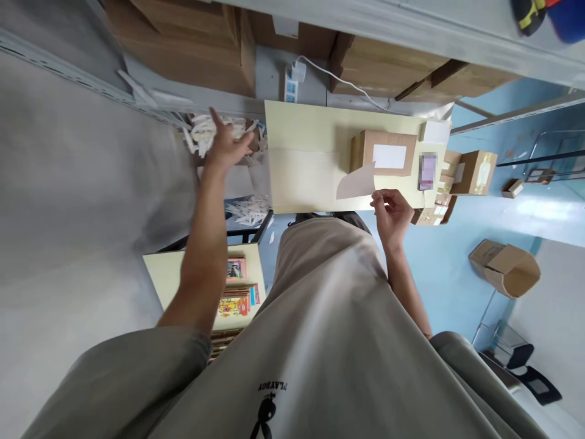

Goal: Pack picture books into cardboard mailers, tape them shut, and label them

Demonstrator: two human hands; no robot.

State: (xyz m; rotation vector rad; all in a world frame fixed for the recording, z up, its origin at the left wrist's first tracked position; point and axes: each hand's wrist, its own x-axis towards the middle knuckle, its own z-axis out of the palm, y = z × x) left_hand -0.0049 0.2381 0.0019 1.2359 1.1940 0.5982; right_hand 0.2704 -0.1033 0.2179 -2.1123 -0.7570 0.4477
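Observation:
My left hand (227,145) is stretched out past the table's left edge, fingers spread and holding nothing. Beneath it lies a heap of crumpled white paper strips (203,131). At the table's near edge my right hand (392,214) pinches a corner of a thin, pale sheet of paper (356,184), which curls up and leftward from the fingertips. Just behind the sheet, a closed cardboard box (406,143) with a white label (389,157) rests on the pale yellow table (297,128). A phone (428,171) lies right of the box.
A white block (435,131) sits at the table's back right corner. Large cartons (388,64) and a power strip (290,85) stand behind. Colourful books (234,305) lie on a lower table at left. An open carton (505,268) and stacked boxes (473,174) are at right.

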